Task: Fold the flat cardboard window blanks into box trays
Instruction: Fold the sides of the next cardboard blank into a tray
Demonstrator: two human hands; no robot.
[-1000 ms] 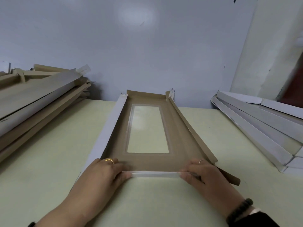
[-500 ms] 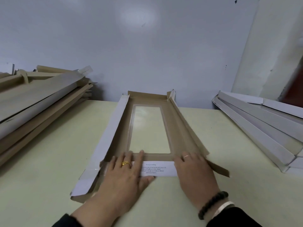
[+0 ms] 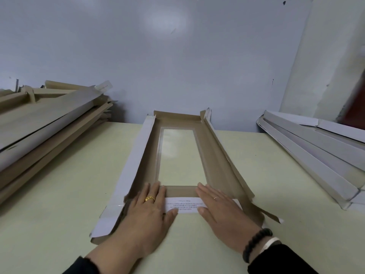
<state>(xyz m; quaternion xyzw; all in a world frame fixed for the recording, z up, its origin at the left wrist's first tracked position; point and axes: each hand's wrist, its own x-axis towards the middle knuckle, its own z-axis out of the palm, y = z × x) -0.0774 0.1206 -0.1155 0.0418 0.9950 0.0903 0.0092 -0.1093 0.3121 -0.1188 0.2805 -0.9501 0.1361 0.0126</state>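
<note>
Since a second ago the near end flap has been folded inward, and both the left hand and right hand press it with flat, straight fingers onto the light, springy cardboard window blank lying mid-worktop, best handled along its creases.

L hand & R hand flat on cardboard blank near flap.
</note>
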